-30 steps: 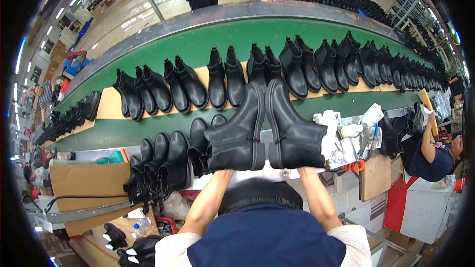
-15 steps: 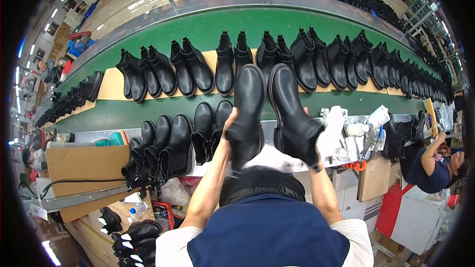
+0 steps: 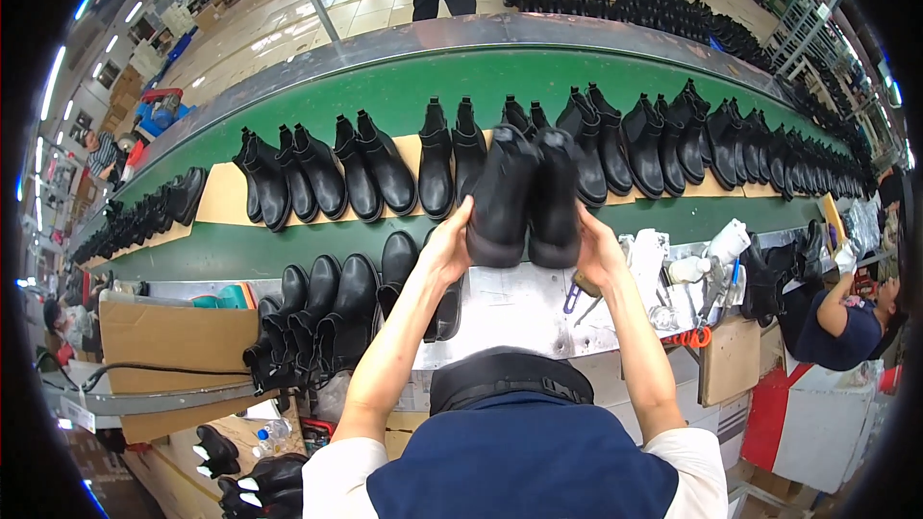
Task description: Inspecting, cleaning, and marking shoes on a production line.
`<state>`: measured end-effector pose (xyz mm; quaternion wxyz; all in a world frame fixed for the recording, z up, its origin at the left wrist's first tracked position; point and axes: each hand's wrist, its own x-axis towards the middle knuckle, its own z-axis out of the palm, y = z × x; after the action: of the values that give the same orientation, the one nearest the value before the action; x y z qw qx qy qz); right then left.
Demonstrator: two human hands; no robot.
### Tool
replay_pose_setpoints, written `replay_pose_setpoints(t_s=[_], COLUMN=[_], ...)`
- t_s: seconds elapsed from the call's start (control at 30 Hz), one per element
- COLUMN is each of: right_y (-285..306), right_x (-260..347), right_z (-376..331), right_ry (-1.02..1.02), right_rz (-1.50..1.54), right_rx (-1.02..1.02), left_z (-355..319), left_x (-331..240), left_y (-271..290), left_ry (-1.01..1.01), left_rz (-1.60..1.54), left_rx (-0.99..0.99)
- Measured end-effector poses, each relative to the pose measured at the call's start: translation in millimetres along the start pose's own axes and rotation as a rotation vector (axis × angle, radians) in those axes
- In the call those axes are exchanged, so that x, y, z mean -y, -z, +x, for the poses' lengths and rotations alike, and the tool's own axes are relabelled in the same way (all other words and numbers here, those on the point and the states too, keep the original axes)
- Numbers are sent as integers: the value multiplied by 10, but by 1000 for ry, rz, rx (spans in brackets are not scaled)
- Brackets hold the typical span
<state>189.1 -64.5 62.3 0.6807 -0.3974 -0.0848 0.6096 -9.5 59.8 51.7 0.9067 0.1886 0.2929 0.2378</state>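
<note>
Clasping black boots (image 3: 527, 197), both hands closed

Both forearms rise from the lower edge, elbows bent, bare below short white sleeves. The left hand (image 3: 448, 248) and right hand (image 3: 598, 252) face each other, palms inward, fingers curled, gripping.

Boot pairs (image 3: 385, 168) crowd the cardboard strip at 12 o'clock. Bare green belt (image 3: 317, 250) lies open at 10. Black boots (image 3: 327, 312) block 9.
</note>
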Motion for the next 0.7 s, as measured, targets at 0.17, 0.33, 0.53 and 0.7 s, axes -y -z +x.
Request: replay_pose_setpoints(t_s=[0.17, 0.33, 0.53, 0.7], right_y=[186, 227, 251, 271], right_x=[-51, -77, -43, -39], right_z=[431, 481, 420, 318], right_ry=[-142, -185, -215, -215], right_rz=[-51, -48, -32, -6], right_rx=[-140, -190, -213, -164], left_z=[301, 321, 336, 276], left_x=[65, 100, 146, 215], left_y=[25, 45, 60, -38], left_ry=[59, 86, 46, 70], left_rz=[-112, -190, -45, 34], left_rx=[-241, -243, -209, -193])
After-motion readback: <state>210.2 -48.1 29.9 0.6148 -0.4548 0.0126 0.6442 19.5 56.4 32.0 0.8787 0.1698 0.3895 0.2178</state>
